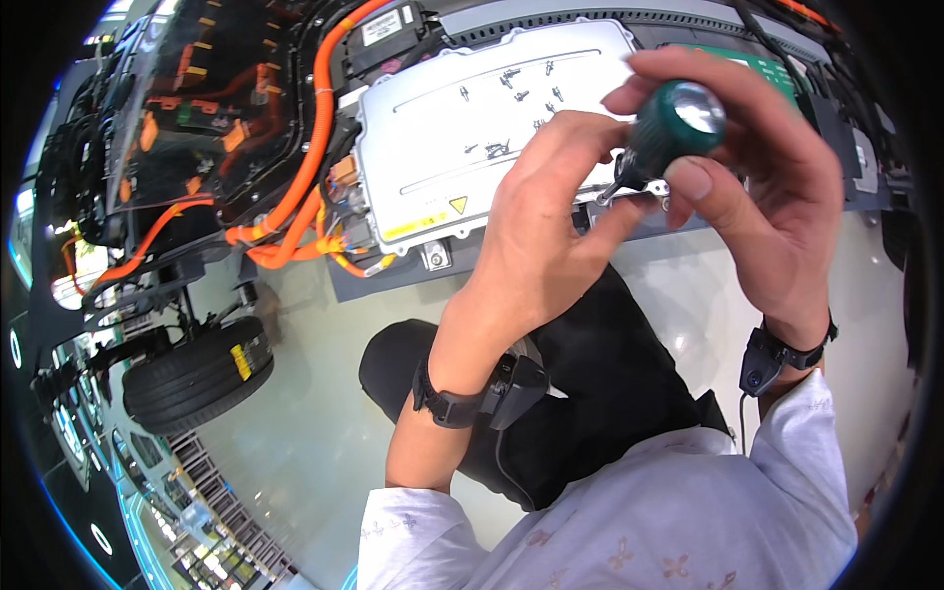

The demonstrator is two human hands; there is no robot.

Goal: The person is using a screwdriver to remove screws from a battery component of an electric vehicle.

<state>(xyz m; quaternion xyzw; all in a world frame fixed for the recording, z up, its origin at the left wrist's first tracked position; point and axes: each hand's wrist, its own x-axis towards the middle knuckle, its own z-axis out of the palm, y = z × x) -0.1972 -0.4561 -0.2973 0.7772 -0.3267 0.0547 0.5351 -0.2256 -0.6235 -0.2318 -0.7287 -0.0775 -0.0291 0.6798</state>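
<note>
My right hand [757, 197] grips a green screwdriver [669, 128] with a shiny end cap, held tilted over the near right edge of a white metal cover plate [433, 157]. Its metal shaft points down to the lower left, toward that edge. My left hand [531, 226] is curled beside the shaft, thumb near the tip and fingers partly hidden behind the tool; what it pinches there is unclear. Several small loose screws [521, 96] lie on the plate, which also bears a yellow warning triangle [457, 205].
Thick orange cables [320, 108] and a clear-covered black housing [197, 118] are at left. A black module [388, 34] and green board [762, 74] sit behind the plate. A tyre [197, 379] stands lower left above a glossy floor [275, 452]. My bent knee [393, 359] is below.
</note>
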